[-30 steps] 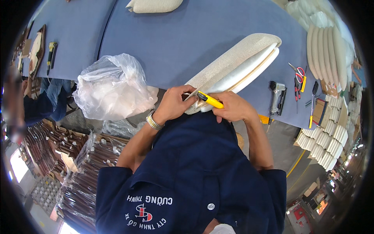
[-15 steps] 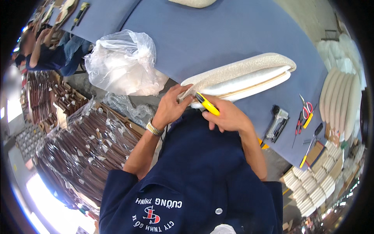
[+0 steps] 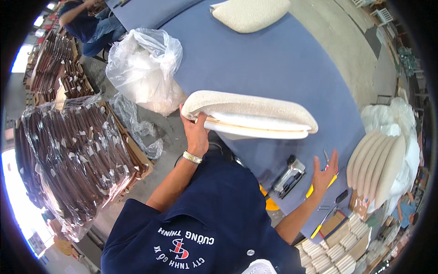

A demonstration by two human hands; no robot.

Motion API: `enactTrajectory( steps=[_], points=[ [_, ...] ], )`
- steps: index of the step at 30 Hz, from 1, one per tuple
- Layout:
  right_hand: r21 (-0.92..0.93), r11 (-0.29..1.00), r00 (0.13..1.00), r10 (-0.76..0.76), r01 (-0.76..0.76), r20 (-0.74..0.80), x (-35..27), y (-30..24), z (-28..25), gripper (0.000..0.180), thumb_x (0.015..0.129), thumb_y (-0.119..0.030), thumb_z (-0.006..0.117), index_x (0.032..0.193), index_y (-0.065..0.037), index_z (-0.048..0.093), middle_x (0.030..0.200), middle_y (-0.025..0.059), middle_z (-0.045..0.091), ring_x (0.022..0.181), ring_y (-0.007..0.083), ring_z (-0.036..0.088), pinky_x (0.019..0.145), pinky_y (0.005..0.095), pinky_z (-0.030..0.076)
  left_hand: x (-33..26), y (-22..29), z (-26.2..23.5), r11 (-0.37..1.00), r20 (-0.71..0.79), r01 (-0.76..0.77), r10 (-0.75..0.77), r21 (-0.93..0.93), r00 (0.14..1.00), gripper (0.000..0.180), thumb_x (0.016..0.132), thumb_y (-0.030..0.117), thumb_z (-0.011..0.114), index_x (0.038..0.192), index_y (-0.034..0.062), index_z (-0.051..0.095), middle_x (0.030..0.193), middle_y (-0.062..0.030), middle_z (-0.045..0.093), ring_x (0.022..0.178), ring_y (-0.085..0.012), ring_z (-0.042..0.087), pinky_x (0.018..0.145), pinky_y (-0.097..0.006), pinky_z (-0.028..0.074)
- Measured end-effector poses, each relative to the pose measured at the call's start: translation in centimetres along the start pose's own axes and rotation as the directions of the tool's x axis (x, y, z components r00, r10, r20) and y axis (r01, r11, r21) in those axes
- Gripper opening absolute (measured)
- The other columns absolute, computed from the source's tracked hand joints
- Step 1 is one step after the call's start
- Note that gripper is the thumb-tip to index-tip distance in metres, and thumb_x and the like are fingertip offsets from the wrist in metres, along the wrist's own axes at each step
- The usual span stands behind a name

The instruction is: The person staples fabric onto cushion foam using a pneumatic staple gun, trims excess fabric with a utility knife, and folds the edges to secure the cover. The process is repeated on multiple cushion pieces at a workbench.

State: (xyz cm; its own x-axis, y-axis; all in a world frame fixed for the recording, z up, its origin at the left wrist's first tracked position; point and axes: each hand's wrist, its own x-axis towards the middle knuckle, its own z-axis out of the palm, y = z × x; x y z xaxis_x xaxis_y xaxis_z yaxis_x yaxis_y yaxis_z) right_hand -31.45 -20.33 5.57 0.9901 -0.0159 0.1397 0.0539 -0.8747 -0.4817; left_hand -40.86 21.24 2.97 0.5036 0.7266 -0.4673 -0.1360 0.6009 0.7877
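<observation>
My left hand [image 3: 196,133] grips the left end of a beige fabric-covered padded cushion [image 3: 255,107]. The cushion is tilted on its long edge above the blue table, its white padding and a thin wood-coloured edge showing on the side towards me. Over the tools at the table's right edge, my right hand [image 3: 323,176] is open with its fingers spread. Behind and beside it are scissors [image 3: 326,157], partly hidden, and yellow-handled tools. A metal staple gun [image 3: 290,176] lies to its left.
A clear plastic bag [image 3: 145,64] of white material stands at the table's left. Another beige cushion [image 3: 251,16] lies at the far edge. Curved cushions [image 3: 376,166] are stacked at right. Wrapped brown wooden parts [image 3: 77,160] fill the left. A screwdriver-like tool [image 3: 326,219] lies near the table corner.
My right hand has left the cushion's left end and moved right to the tools; the yellow utility knife is no longer in it. My left hand still holds the cushion, whose angle has turned.
</observation>
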Motion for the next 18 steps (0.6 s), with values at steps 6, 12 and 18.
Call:
enactTrajectory(
  steps=[6, 12, 18],
  points=[
    [0.064, 0.794, 0.653, -0.541, 0.605, 0.53, 7.7, -17.0, 5.7, 0.094, 0.068, -0.038, 0.091, 0.149, -0.01, 0.052, 0.137, 0.0182, 0.063, 0.129, 0.0365, 0.058, 0.108, 0.0492, 0.045, 3.2, -5.8, 2.9, 0.979, -0.041, -0.203, 0.202, -0.011, 0.978, 0.067, 0.099, 0.011, 0.063, 0.156, 0.0037, 0.028, 0.151, -0.0112, 0.044, 0.137, -0.0233, 0.043, 0.118, -0.036, 0.032],
    [-0.067, 0.761, 0.54, -0.392, 0.646, 0.745, 7.1, -16.8, 7.0, 0.084, 0.07, -0.058, 0.082, 0.134, -0.006, 0.064, 0.094, 0.0193, 0.076, 0.087, 0.0394, 0.074, 0.077, 0.0534, 0.058, 6.1, 0.9, 11.2, 0.685, 0.267, -0.39, 0.284, 0.615, 0.921, 0.076, 0.095, 0.035, 0.059, 0.157, 0.0015, 0.029, 0.113, -0.0268, 0.072, 0.108, -0.0463, 0.069, 0.099, -0.049, 0.051],
    [0.267, 0.957, 0.578, -0.284, 0.117, 0.765, 6.4, -17.8, 6.0, 0.068, 0.081, -0.061, 0.076, 0.11, 0.001, 0.074, 0.093, 0.024, 0.076, 0.085, 0.0474, 0.073, 0.079, 0.0489, 0.058, 8.8, -0.1, 18.7, 0.201, 0.627, -0.596, -0.169, 0.777, 0.761, 0.092, 0.088, 0.042, 0.062, 0.161, 0.0007, 0.025, 0.114, -0.0297, 0.072, 0.107, -0.0513, 0.068, 0.101, -0.053, 0.05]
  ],
)
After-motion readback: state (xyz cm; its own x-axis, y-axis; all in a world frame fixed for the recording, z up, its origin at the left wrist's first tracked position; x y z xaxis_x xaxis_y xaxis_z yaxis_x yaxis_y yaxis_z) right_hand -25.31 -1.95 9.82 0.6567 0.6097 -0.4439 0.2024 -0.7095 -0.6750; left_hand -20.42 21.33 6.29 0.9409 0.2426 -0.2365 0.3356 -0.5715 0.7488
